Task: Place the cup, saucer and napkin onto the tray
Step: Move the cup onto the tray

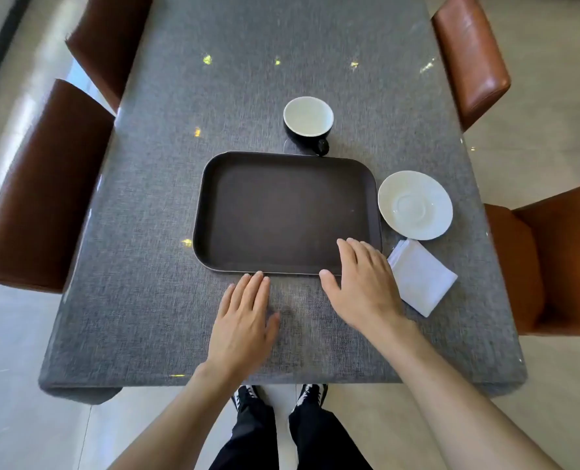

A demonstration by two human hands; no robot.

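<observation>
A dark brown rectangular tray (285, 212) lies in the middle of the grey table with nothing on it. Just beyond its far edge stands a black cup (308, 117) with a white inside, its handle toward the tray. A white saucer (415, 205) sits to the right of the tray. In front of the saucer lies a folded white napkin (422, 278). My left hand (244, 320) rests flat and open on the table just short of the tray's near edge. My right hand (361, 283) is open over the tray's near right corner, beside the napkin.
The grey cloth-covered table (146, 266) has brown leather chairs along both sides: two on the left (44, 191), two on the right (553, 266). The table's near edge is close to my legs and shoes (278, 398).
</observation>
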